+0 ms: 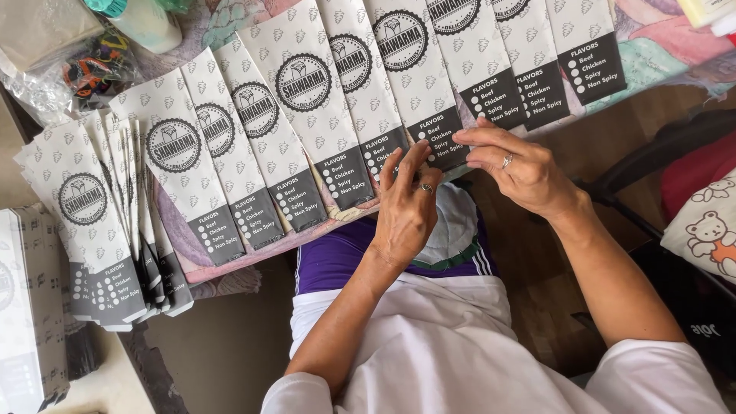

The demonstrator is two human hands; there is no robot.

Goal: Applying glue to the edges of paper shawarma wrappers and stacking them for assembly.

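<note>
Several long white paper sleeves with a round black emblem and a dark printed end lie overlapped in a row along the table edge. My left hand point(406, 203) touches the dark end of one sleeve point(387, 153) with its fingertips. My right hand point(515, 169) pinches the dark end of the neighbouring sleeve point(414, 69) between thumb and fingers. Each hand wears a ring. Both hands hover at the table's near edge, above my lap.
A fanned stack of the same sleeves point(92, 222) lies at the left, with a white box point(27, 307) beside it. A plastic bag point(69, 69) sits at the back left. A patterned cloth point(667, 46) covers the table. A dark chair point(659, 153) stands at the right.
</note>
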